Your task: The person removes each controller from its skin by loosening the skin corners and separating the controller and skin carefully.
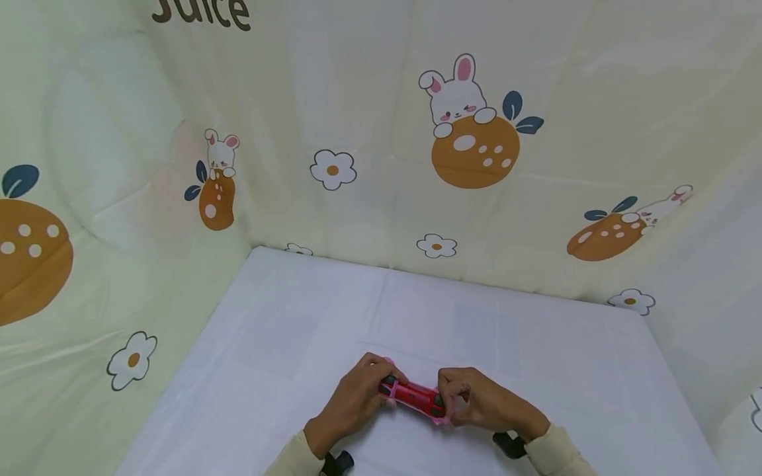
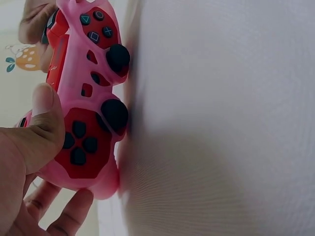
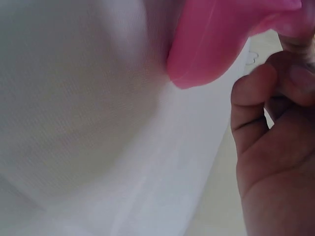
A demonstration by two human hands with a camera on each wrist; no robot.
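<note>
On your controller (image 2: 75, 73), face buttons (image 2: 108, 32) bore triangle, circle, cross, square signs. Wall cloth (image 1: 369, 92) before you read "Juice", partly cropped.

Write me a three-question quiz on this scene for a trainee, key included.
1. True or false: the left hand holds the red plastic game controller at the end with the black direction buttons.
2. What does the right hand pinch?
A) a blue cable
B) the glossy pink, stretchy-looking cover
C) a metal screwdriver
3. How many round black thumbsticks show in the left wrist view?

Key: 1. True. 2. B. 3. Two.
</note>
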